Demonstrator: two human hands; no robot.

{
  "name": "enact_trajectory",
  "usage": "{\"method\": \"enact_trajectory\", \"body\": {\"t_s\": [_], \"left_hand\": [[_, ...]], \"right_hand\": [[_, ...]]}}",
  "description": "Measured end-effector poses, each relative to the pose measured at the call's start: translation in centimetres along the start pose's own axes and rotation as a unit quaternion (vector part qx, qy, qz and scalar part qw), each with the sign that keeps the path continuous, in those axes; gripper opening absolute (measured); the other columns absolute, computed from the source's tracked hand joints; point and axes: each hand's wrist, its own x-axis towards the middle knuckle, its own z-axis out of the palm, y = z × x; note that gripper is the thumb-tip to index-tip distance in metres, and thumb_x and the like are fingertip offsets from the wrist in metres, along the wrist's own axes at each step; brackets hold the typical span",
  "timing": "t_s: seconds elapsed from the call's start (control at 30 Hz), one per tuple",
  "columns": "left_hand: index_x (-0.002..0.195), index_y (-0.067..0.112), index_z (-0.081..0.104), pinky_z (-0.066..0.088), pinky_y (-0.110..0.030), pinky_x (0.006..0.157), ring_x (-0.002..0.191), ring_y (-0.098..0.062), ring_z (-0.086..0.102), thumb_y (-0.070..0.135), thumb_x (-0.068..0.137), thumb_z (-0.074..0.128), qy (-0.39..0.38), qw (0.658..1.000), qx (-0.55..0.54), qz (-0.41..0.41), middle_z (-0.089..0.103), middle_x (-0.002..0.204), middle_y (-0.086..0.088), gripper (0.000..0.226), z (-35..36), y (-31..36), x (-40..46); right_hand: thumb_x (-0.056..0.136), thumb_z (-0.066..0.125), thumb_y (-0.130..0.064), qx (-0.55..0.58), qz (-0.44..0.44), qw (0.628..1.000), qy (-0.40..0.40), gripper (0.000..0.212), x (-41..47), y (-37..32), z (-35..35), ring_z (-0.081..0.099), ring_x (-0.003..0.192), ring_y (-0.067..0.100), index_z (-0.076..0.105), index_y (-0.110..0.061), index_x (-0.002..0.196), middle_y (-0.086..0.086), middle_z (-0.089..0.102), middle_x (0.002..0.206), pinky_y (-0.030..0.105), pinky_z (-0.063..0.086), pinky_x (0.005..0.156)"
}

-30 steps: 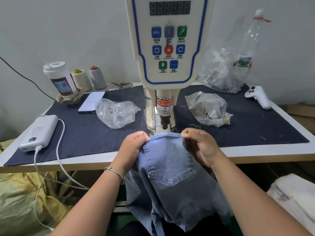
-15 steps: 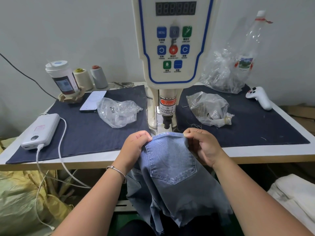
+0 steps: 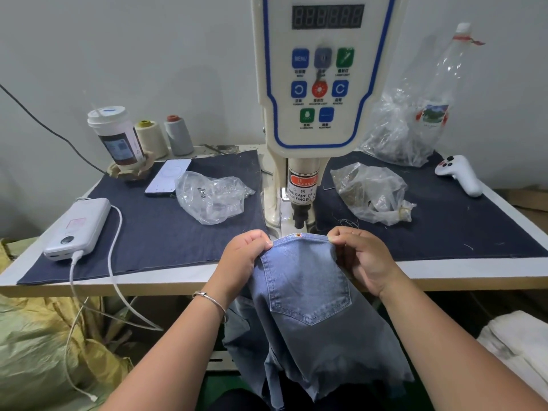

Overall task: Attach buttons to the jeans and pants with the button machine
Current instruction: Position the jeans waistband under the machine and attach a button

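Note:
A pair of light blue jeans (image 3: 308, 295) hangs off the table's front edge, back pocket facing up. My left hand (image 3: 244, 256) pinches the pocket's top left corner and my right hand (image 3: 360, 256) pinches its top right corner, holding the hem taut. A small copper rivet (image 3: 299, 235) shows on the hem's middle. The hem lies just in front of the black punch (image 3: 300, 216) of the white button machine (image 3: 323, 84), whose control panel stands above.
Two clear bags of small metal parts lie on the dark mat, one on the left (image 3: 212, 195), one on the right (image 3: 372, 194). A power bank (image 3: 78, 228) with cable, a phone (image 3: 168, 176), a cup (image 3: 114, 137), thread cones and a white controller (image 3: 459, 178) stand around.
The jeans hem has slid slightly back toward me from under the punch, and a copper rivet now shows on it. Both hands keep their pinch.

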Motion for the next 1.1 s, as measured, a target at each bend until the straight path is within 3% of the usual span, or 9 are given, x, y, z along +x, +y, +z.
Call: {"method": "enact_trajectory", "body": {"t_s": [0.17, 0.3, 0.47, 0.73, 0.87, 0.93, 1.03, 1.1], "left_hand": [[0.067, 0.009, 0.053, 0.032, -0.028, 0.061, 0.061, -0.009, 0.037, 0.023, 0.073, 0.054, 0.011, 1.000, -0.004, 0.000, 0.043, 0.064, 0.000, 0.016, 0.0, 0.1, -0.2], [0.064, 0.011, 0.050, 0.030, -0.027, 0.061, 0.060, -0.008, 0.037, 0.024, 0.073, 0.054, 0.020, 1.000, -0.013, 0.002, 0.043, 0.060, 0.006, 0.016, 0.3, 0.7, -0.5], [0.061, 0.016, 0.046, 0.031, -0.016, 0.057, 0.059, -0.005, 0.036, 0.022, 0.076, 0.052, 0.031, 0.997, 0.005, 0.064, 0.040, 0.058, 0.012, 0.017, 0.8, 1.6, -3.1], [0.075, 0.015, 0.056, 0.037, -0.015, 0.062, 0.066, -0.006, 0.044, 0.034, 0.082, 0.057, -0.085, 0.988, 0.012, 0.128, 0.049, 0.069, 0.007, 0.020, -0.5, 4.0, -9.2], [0.100, 0.020, 0.065, 0.039, -0.019, 0.056, 0.067, -0.013, 0.051, 0.031, 0.087, 0.056, -0.172, 0.983, -0.059, 0.002, 0.064, 0.080, -0.003, 0.019, -2.7, 6.5, -10.5], [0.104, 0.022, 0.068, 0.046, -0.024, 0.065, 0.081, -0.015, 0.061, 0.026, 0.085, 0.054, -0.207, 0.978, 0.003, -0.041, 0.070, 0.095, -0.002, 0.023, -3.6, 7.2, -10.5], [0.118, 0.019, 0.067, 0.047, -0.039, 0.102, 0.117, -0.018, 0.061, 0.018, 0.078, 0.052, -0.285, 0.944, 0.157, -0.059, 0.069, 0.120, -0.001, 0.043, -3.3, 7.5, -10.8], [0.117, 0.019, 0.067, 0.045, -0.031, 0.104, 0.116, -0.013, 0.061, 0.017, 0.078, 0.053, -0.350, 0.912, 0.197, -0.090, 0.070, 0.118, 0.007, 0.041, -2.1, 7.2, -11.3]], "right_hand": [[0.086, 0.048, -0.003, -0.009, 0.005, 1.000, 0.020, 0.030, -0.3, 0.0, 0.4, 0.038, 0.052, 0.014, 0.057, -0.013, 0.059, 0.002, 0.045, 0.057, 0.036, 0.012, 0.056], [0.086, 0.047, 0.000, 0.013, 0.005, 1.000, 0.028, 0.031, -0.6, -0.6, 1.0, 0.042, 0.048, 0.010, 0.056, -0.012, 0.059, 0.000, 0.047, 0.053, 0.025, 0.030, 0.048], [0.080, 0.058, -0.008, 0.011, -0.006, 1.000, 0.004, 0.013, -3.4, -0.9, 1.4, 0.043, 0.050, 0.014, 0.054, -0.009, 0.068, 0.004, 0.045, 0.056, 0.024, 0.031, 0.045], [0.081, 0.063, -0.006, 0.038, -0.042, 0.994, -0.098, 0.007, -10.1, -3.4, 2.2, 0.050, 0.056, 0.014, 0.057, -0.002, 0.078, 0.012, 0.049, 0.071, 0.019, 0.044, 0.052], [0.078, 0.062, -0.012, 0.031, -0.086, 0.982, -0.164, 0.008, -12.5, -6.9, 4.1, 0.052, 0.062, 0.018, 0.061, -0.005, 0.076, 0.013, 0.053, 0.073, 0.022, 0.045, 0.060], [0.079, 0.062, -0.014, 0.019, -0.096, 0.975, -0.201, 0.009, -13.5, -8.4, 5.2, 0.052, 0.066, 0.022, 0.062, -0.005, 0.077, 0.014, 0.054, 0.076, 0.026, 0.044, 0.064], [0.082, 0.061, -0.013, -0.013, -0.104, 0.961, -0.257, 0.010, -14.9, -9.8, 6.8, 0.049, 0.073, 0.030, 0.061, -0.003, 0.080, 0.017, 0.055, 0.079, 0.034, 0.040, 0.070], [0.084, 0.060, -0.012, -0.046, -0.116, 0.955, -0.268, 0.013, -15.6, -10.6, 7.3, 0.045, 0.079, 0.038, 0.059, 0.001, 0.083, 0.022, 0.052, 0.082, 0.043, 0.034, 0.076]]}}
